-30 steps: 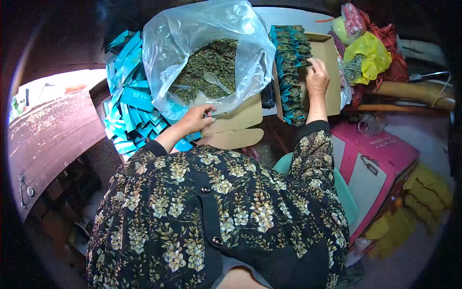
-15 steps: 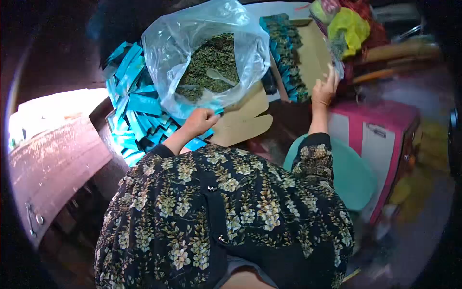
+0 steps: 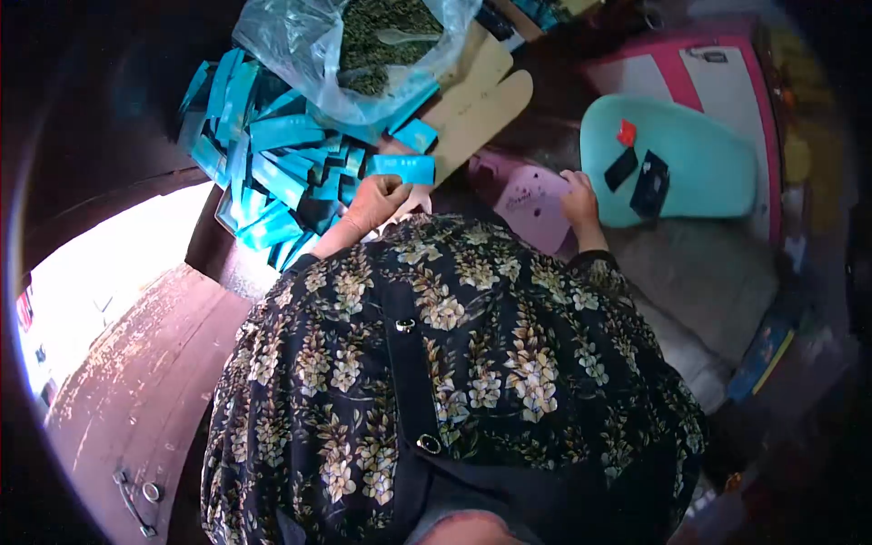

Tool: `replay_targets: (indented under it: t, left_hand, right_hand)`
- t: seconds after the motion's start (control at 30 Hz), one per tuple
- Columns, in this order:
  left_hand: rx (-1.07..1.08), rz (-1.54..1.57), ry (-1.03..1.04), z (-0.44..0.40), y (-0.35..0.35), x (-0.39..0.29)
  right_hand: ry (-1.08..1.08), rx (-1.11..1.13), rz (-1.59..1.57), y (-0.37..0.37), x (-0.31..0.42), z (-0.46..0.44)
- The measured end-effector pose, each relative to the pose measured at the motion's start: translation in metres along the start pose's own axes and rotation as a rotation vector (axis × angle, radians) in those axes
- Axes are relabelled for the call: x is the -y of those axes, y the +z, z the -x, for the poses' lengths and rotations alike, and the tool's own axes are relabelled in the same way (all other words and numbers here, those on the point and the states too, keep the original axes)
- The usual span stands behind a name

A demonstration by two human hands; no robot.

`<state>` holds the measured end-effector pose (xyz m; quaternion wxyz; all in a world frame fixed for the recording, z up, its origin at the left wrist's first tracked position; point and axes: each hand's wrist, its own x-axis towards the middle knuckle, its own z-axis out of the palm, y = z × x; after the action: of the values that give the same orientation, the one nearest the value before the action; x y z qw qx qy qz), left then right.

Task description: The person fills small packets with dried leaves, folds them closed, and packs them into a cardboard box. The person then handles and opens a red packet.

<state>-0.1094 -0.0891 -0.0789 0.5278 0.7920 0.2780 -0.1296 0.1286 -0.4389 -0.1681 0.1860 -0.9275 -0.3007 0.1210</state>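
Observation:
My left hand (image 3: 374, 202) pinches a flat blue packet (image 3: 404, 168) by its lower edge. Beside and beyond it lies a loose pile of similar blue packets (image 3: 286, 133). A clear plastic bag (image 3: 291, 45) stands behind the pile, its mouth wide. Dried green leaves (image 3: 372, 41) fill it, and a pale spoon (image 3: 409, 36) rests on them. My right hand (image 3: 579, 202) is over the edge of a pink plastic seat (image 3: 531, 204), fingers loosely bent and apart, with nothing visible in them.
A turquoise plastic seat (image 3: 708, 163) on the right carries two dark pieces and a red scrap. Behind it stands a pink-and-white box (image 3: 636, 77). Tan cardboard (image 3: 481, 100) lies beside the bag. A grey cushion-like thing (image 3: 699, 272) is at right.
The view has shifted, so the bag sits higher. My right hand has left the tan tray of filled packets and come down nearer my body. A blue packet now stands out in my left hand.

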Motion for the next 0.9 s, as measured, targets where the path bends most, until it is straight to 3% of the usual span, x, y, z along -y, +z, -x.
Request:
replay_targets:
  t: [0.13, 0.23, 0.4, 0.5, 0.57, 0.77, 0.9]
  left_hand:
    - [0.051, 0.066, -0.044, 0.012, 0.008, 0.017]
    - [0.049, 0.105, -0.040, 0.020, 0.015, 0.022]
    - [0.124, 0.053, -0.028, 0.038, 0.024, 0.035]
    - [0.147, 0.090, -0.034, 0.037, 0.028, 0.028]
    - [0.157, 0.091, 0.026, 0.035, 0.035, 0.056]
    - [0.137, 0.045, 0.021, 0.023, 0.036, 0.016]
    - [0.096, 0.023, 0.084, 0.020, 0.029, 0.035]
  right_hand:
    - [0.081, 0.086, 0.061, 0.012, -0.032, 0.029]
    - [0.266, 0.227, -0.199, -0.010, -0.030, 0.035]
    - [0.266, 0.203, -0.171, 0.013, -0.029, 0.086]
    - [0.404, 0.304, -0.236, 0.012, -0.019, 0.095]
    - [0.385, 0.309, -0.313, 0.025, -0.015, 0.114]
    - [0.380, 0.369, -0.291, 0.007, -0.006, 0.099]
    - [0.547, 0.399, -0.396, 0.002, 0.030, 0.081]
